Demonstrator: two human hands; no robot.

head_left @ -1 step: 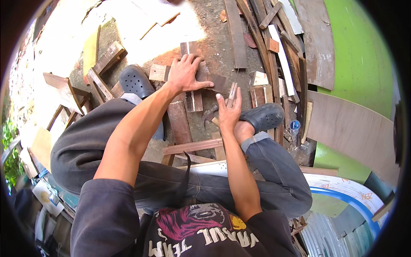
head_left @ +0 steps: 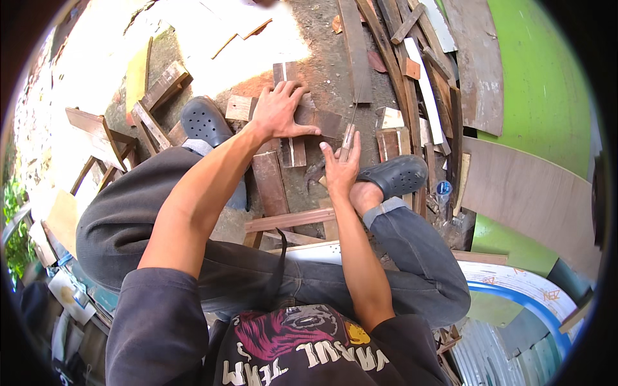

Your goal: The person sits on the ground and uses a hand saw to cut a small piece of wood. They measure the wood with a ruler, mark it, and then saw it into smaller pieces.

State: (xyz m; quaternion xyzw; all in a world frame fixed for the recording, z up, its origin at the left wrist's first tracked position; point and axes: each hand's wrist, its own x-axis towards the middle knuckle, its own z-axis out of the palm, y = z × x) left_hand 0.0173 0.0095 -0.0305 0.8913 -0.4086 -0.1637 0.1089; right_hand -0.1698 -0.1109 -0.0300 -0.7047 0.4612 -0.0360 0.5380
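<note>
My left hand [head_left: 278, 114] presses down on a short dark wooden block [head_left: 327, 123], fingers curled over the far side and thumb along the near side. This block lies across a longer dark board [head_left: 294, 153] with a pale stripe. My right hand [head_left: 340, 170] holds a slim tool with a worn wooden handle [head_left: 347, 143] and a thin metal blade or rod pointing away from me; its exact kind is unclear. The thumb and a finger stretch out along the handle. Left of my left hand is a pale wooden block [head_left: 239, 107].
A hammer-like dark metal piece [head_left: 314, 172] lies near my right hand. Dark clogs [head_left: 206, 122] are on my feet. Wooden strips [head_left: 353, 51] and a green panel [head_left: 534, 71] lie to the right. A wooden frame [head_left: 290, 220] stands before my legs; nailed scraps [head_left: 96, 138] are at left.
My right hand and the tool have shifted slightly left, toward the dark block. My left hand stays in nearly the same place on the wood.
</note>
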